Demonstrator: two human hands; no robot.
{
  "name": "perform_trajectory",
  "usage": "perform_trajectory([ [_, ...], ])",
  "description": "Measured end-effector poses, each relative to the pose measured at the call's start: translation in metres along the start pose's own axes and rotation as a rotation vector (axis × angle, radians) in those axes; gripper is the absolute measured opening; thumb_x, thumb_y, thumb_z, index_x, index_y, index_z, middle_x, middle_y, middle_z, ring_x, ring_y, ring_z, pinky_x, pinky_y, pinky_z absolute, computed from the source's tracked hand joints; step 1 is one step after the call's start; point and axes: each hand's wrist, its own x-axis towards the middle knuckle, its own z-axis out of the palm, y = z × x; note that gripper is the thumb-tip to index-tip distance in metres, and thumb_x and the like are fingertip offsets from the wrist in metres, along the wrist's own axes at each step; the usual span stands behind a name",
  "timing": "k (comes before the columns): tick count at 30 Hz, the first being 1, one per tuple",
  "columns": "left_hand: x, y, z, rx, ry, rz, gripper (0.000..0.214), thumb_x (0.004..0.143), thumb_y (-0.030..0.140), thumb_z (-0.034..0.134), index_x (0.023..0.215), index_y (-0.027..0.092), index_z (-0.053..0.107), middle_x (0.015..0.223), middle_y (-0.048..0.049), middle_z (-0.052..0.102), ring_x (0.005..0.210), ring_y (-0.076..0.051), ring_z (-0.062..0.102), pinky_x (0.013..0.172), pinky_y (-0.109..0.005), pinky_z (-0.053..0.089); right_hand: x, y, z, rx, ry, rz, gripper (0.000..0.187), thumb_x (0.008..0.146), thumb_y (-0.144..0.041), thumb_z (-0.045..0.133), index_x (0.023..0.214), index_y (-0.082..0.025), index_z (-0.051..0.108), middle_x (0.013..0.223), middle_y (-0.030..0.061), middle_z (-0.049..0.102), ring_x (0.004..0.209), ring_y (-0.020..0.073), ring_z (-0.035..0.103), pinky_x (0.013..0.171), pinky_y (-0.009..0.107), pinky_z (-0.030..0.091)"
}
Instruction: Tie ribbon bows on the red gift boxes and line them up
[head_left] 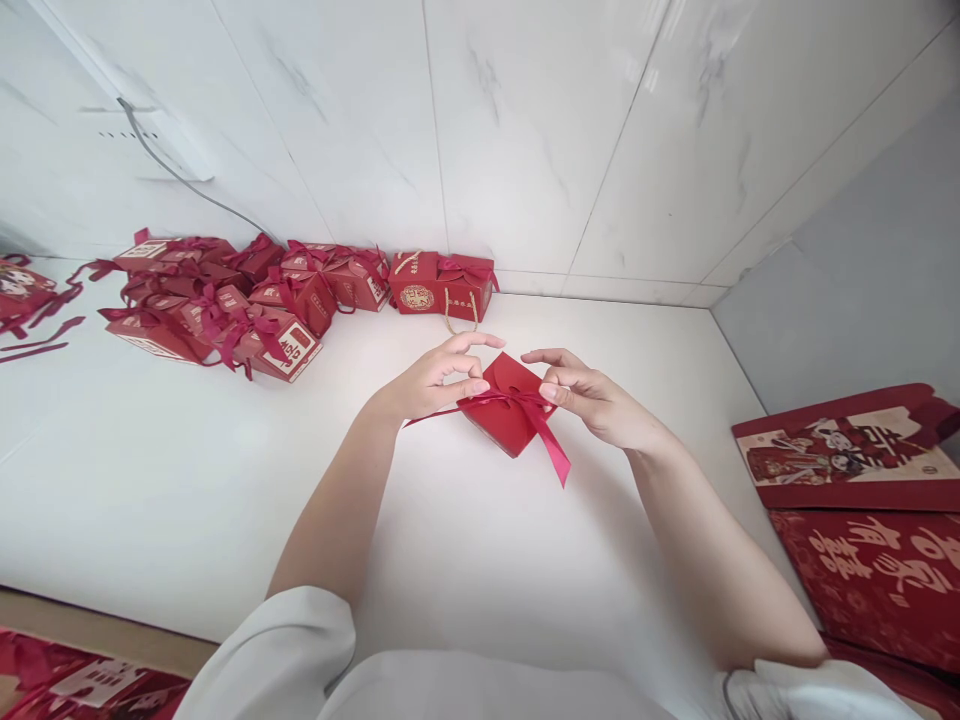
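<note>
A small red gift box point(504, 428) stands cornerwise on the white table before me, its top flaps folded together. Over its top a red ribbon point(553, 452) is crossed or knotted, one tail hanging to the lower right, another stretching out left. My left hand point(442, 378) has its thumb and bent fingers at the box's left corner, forefinger stretched out above it. At the opposite corner my right hand point(589, 395) presses thumb and fingers against the box, close by the ribbon. Whether the fingertips also pinch the ribbon I cannot tell.
Several ribboned red boxes point(225, 310) lie grouped at the back left. A red box with a cord handle point(439, 290) stands by the tiled wall. Printed red bags point(855, 455) lean at the right. Loose ribbon strips point(45, 340) lie far left, and a cable point(180, 175) hangs down the wall.
</note>
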Motion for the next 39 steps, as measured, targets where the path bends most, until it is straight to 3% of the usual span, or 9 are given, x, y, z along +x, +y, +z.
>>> perform_trajectory([
  [6,0.001,-0.014,0.005,-0.076,-0.136,-0.231,0.038,0.084,0.053,0.050,0.076,0.019,0.065,0.146,-0.0042,0.039,0.123,-0.026,0.049,0.098,-0.038,0.043,0.003,0.006,0.001,-0.006,-0.113,0.148,0.032,0.087,-0.052,0.053,0.085,-0.024,0.067,0.129,0.0038,0.051,0.111,0.0226,0.055,0.098,0.039,0.042],
  [8,0.003,-0.017,0.007,-0.093,-0.119,-0.301,0.042,0.083,0.058,0.048,0.086,0.021,0.068,0.143,-0.0041,0.043,0.124,-0.027,0.049,0.102,-0.039,0.040,0.002,0.007,0.000,-0.036,-0.044,0.167,0.031,0.087,-0.052,0.053,0.096,-0.025,0.064,0.126,0.0037,0.054,0.110,0.0214,0.055,0.096,0.038,0.042],
  [10,0.005,-0.015,0.009,-0.110,-0.024,-0.310,0.041,0.084,0.059,0.047,0.094,0.024,0.066,0.138,-0.0031,0.049,0.126,-0.026,0.047,0.107,-0.040,0.036,0.000,0.004,-0.003,-0.117,0.096,0.188,0.032,0.087,-0.053,0.052,0.103,-0.027,0.060,0.118,0.0034,0.059,0.105,0.0205,0.056,0.091,0.037,0.043],
  [13,0.005,-0.007,0.014,-0.098,0.088,-0.276,0.035,0.083,0.056,0.050,0.095,0.025,0.063,0.135,-0.0024,0.051,0.129,-0.025,0.043,0.109,-0.042,0.033,-0.006,-0.004,-0.009,-0.294,0.204,0.295,0.040,0.087,-0.060,0.046,0.087,-0.023,0.063,0.094,0.0038,0.065,0.087,0.0202,0.058,0.077,0.035,0.044],
  [18,0.005,0.002,0.023,-0.035,-0.025,-0.238,0.025,0.077,0.046,0.061,0.091,0.025,0.066,0.140,-0.0034,0.042,0.128,-0.028,0.043,0.098,-0.040,0.044,-0.014,-0.011,-0.011,-0.295,-0.160,0.440,0.046,0.082,-0.061,0.052,0.066,-0.020,0.067,0.074,0.0034,0.065,0.071,0.0185,0.058,0.068,0.032,0.042],
  [22,0.006,0.000,0.027,0.021,-0.039,-0.210,0.017,0.076,0.037,0.062,0.086,0.023,0.065,0.137,-0.0046,0.045,0.124,-0.027,0.047,0.099,-0.041,0.043,-0.012,-0.008,-0.006,-0.170,-0.365,0.384,0.042,0.078,-0.059,0.057,0.066,-0.020,0.066,0.061,-0.0006,0.055,0.054,0.0121,0.045,0.054,0.028,0.034],
  [28,0.009,-0.001,0.029,0.072,-0.060,-0.211,0.012,0.074,0.029,0.060,0.082,0.022,0.066,0.134,-0.0044,0.048,0.119,-0.027,0.050,0.097,-0.039,0.044,-0.011,-0.002,-0.004,-0.180,-0.422,0.272,0.039,0.081,-0.055,0.057,0.064,-0.020,0.057,0.063,-0.0029,0.048,0.055,0.0099,0.038,0.052,0.025,0.031],
  [35,0.011,-0.006,0.032,0.070,-0.050,-0.220,0.010,0.070,0.022,0.058,0.077,0.021,0.064,0.132,-0.0025,0.048,0.117,-0.025,0.053,0.094,-0.036,0.046,-0.012,-0.003,-0.005,-0.234,-0.436,0.150,0.033,0.081,-0.051,0.058,0.068,-0.021,0.063,0.072,0.0001,0.057,0.065,0.0146,0.051,0.060,0.027,0.040],
  [39,0.009,-0.005,0.029,0.023,-0.067,-0.232,0.010,0.072,0.027,0.060,0.079,0.021,0.064,0.135,-0.0025,0.047,0.116,-0.025,0.053,0.094,-0.037,0.046,-0.014,-0.007,-0.008,-0.262,-0.454,0.199,0.033,0.081,-0.051,0.058,0.071,-0.021,0.065,0.075,0.0002,0.060,0.067,0.0154,0.053,0.062,0.028,0.040],
])
